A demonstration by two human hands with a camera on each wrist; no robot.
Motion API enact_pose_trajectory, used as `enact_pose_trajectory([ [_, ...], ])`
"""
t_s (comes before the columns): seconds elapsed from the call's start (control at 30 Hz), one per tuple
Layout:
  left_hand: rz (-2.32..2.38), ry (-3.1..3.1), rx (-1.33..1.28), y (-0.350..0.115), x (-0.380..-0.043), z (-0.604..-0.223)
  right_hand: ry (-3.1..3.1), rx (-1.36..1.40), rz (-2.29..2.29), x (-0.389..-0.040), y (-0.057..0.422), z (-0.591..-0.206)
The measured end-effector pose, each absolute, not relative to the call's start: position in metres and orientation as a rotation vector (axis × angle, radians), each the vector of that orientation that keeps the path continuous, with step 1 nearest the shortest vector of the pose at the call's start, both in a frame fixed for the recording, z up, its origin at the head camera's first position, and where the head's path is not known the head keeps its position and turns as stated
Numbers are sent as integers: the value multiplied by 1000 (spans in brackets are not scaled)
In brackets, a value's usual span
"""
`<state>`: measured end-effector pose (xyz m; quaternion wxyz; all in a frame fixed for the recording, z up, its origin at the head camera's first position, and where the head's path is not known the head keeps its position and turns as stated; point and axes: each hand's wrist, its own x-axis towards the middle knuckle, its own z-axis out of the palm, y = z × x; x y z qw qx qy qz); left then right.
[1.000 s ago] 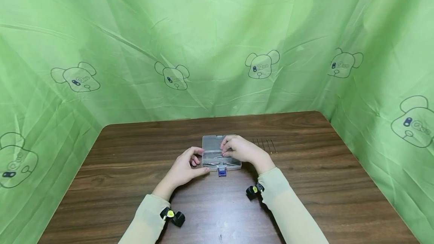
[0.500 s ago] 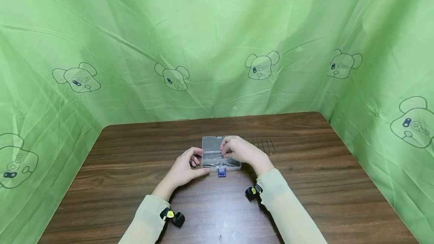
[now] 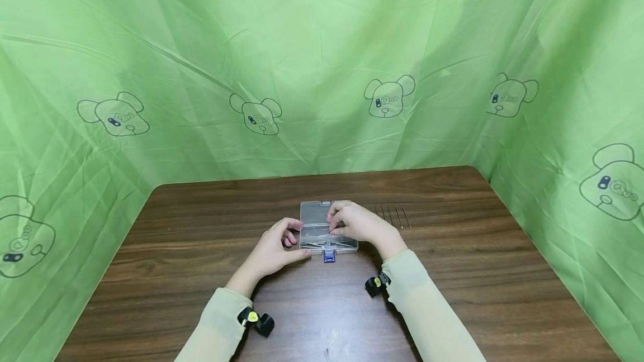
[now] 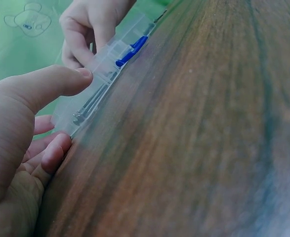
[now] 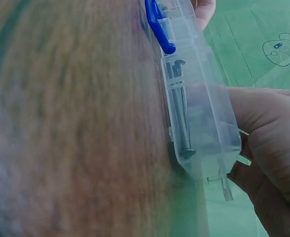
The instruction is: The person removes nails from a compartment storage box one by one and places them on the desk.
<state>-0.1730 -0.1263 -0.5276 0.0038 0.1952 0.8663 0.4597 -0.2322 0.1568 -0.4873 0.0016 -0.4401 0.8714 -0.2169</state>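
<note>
A clear plastic box [image 3: 313, 212] lies on the table with its lid folded back and its blue latch [image 3: 329, 256] facing me. My left hand [image 3: 269, 250] holds its left side, thumb at the front corner and fingers along the side wall. My right hand [image 3: 363, 225] reaches over from the right, thumb and index fingertip together inside the box, pinching a thin metal nail [image 3: 322, 235]; its far end is hidden behind the fingers. Several more nails [image 5: 180, 108] lie in the front compartments, seen through the clear wall in the right wrist view.
Several nails [image 3: 399, 218] lie in a row on the brown wooden table [image 3: 453, 272], to the right of the box. Green cloth [image 3: 322, 144] with printed bear heads hangs behind the table and at both sides.
The right fingertips shift slightly in the box, and the thin nail beside them changes its angle a little. The left hand and the box stay in place.
</note>
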Motion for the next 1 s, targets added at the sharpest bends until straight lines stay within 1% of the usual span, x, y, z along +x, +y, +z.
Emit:
enact_pose_trajectory([
  [0.5, 1450, 2711, 616, -128, -173, -527, 2726, -1332, -681, -230, 157, -482],
  [1.0, 1435, 2724, 621, -126, -171, -525, 2700, -1368, -686, -229, 157, -477],
])
